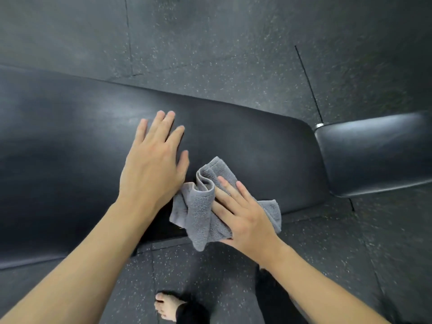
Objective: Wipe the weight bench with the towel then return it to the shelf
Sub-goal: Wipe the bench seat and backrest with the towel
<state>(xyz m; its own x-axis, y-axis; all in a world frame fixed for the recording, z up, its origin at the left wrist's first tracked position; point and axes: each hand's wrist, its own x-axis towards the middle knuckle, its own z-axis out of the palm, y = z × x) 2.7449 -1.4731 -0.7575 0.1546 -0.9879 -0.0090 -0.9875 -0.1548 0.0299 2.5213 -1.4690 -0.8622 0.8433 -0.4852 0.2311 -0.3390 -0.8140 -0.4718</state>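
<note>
The weight bench has a long black padded back (245, 141) running across the view and a separate black seat pad (374, 153) at the right. A crumpled grey towel (201, 206) lies on the near edge of the long pad, partly hanging over it. My right hand (245, 218) lies on the towel with fingers stretched and thumb tucked under the cloth, holding it against the pad. My left hand (154, 164) rests flat on the pad just left of the towel, fingers spread, holding nothing. No shelf is in view.
Dark speckled rubber floor tiles (233, 43) surround the bench. A narrow gap with a metal piece (319, 125) separates the two pads. A bare foot (164, 305) stands on the floor below the bench edge.
</note>
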